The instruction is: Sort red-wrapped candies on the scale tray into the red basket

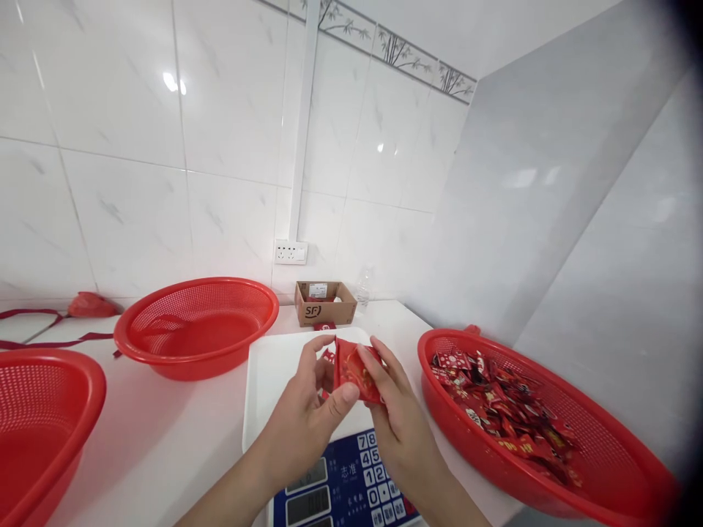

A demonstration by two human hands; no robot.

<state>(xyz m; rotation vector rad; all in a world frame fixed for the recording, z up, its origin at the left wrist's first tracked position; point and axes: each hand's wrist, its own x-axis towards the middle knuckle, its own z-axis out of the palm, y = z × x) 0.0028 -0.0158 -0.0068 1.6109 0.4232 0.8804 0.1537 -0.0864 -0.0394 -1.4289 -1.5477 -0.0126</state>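
Both hands hold a small red pouch (pixel 354 364) with a gold print, just above a white and blue digital scale (pixel 269 380). My left hand (pixel 310 406) grips the pouch's left side, its thumb along the lower edge. From the right, the fingers of my right hand (pixel 398 410) are pressed against the pouch's face and edge. Another patterned red piece shows partly behind my left fingers; I cannot tell whether it is held. The scale's keypad and displays are partly covered by my forearms.
On the right a red basket (pixel 439 410) holds many small red packets (pixel 505 410). Two more red baskets stand at left, one farther back (pixel 203 359), one nearer (pixel 49 439). Behind the scale are a cardboard box (pixel 340 313) and a clear plastic bottle (pixel 363 289) against the tiled wall.
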